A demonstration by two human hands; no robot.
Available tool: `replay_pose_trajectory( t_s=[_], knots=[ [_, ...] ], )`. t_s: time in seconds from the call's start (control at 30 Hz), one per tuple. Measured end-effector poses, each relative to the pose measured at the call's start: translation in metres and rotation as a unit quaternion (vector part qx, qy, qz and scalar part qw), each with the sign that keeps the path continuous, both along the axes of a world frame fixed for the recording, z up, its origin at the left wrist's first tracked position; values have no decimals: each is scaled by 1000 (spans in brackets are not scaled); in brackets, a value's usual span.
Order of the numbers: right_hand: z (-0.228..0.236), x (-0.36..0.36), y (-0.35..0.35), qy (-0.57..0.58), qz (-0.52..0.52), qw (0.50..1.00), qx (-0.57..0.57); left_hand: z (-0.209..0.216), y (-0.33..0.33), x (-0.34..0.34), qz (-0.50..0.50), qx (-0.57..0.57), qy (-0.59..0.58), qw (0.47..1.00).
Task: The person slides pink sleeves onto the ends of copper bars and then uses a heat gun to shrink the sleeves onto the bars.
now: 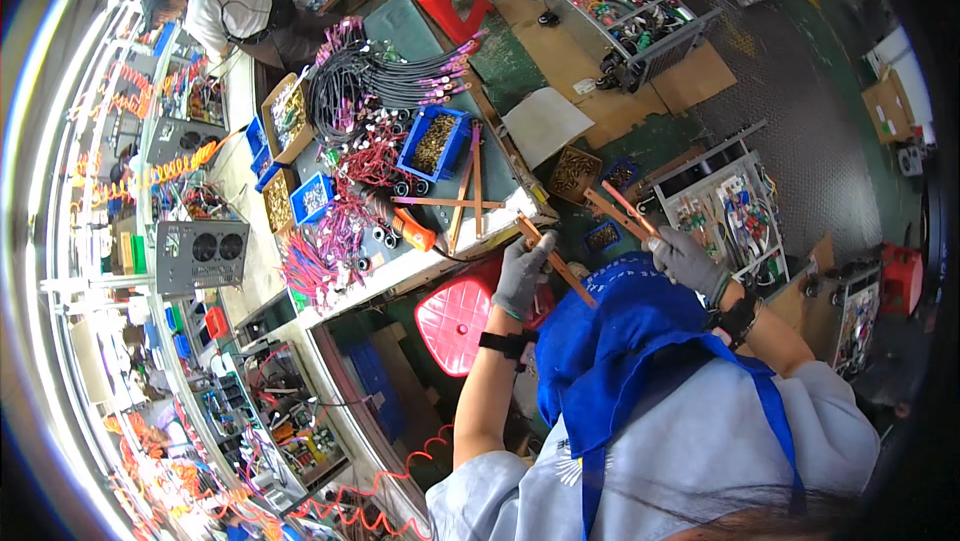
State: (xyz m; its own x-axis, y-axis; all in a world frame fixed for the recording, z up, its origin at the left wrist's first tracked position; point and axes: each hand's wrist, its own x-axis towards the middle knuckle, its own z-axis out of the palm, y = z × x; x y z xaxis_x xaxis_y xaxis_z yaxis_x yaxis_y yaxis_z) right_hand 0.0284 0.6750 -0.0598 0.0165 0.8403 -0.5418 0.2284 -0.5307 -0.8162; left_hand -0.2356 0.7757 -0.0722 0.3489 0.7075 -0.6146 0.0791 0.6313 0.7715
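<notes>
My left hand [522, 279], in a grey glove, is closed around a flat copper bar [572, 281] that slants across the front of the blue apron [605, 351]. Another grey glove covers my right hand [690, 263], its fingers closed on copper bars [618, 213]; one of them looks pinkish red. Both hands are off the bench, beside its near corner. Several more copper bars [462, 203] lie crossed on the bench, close to an orange-handled tool [412, 231] and a blue bin of small brass-coloured parts [435, 144].
Black cables [375, 81] and red wires [372, 163] cover much of the bench [410, 266]. A red stool [455, 326] stands by its edge. Wheeled frames with wired parts [735, 211] stand at the right. Another person [230, 11] is at the far left.
</notes>
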Motion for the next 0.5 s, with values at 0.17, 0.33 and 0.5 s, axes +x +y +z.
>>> replay_pose_trajectory(
  t_s=[0.17,0.33,0.5],
  knots=[
    [-5,-11,31,71,58,995,-29,-30,65,-4,-6,91,50,995],
    [-8,-10,81,16,151,988,2,-79,133,1,-46,174,158,971],
    [-4,-2,122,-115,258,955,90,-105,135,-46,-172,232,421,860]
  ],
)
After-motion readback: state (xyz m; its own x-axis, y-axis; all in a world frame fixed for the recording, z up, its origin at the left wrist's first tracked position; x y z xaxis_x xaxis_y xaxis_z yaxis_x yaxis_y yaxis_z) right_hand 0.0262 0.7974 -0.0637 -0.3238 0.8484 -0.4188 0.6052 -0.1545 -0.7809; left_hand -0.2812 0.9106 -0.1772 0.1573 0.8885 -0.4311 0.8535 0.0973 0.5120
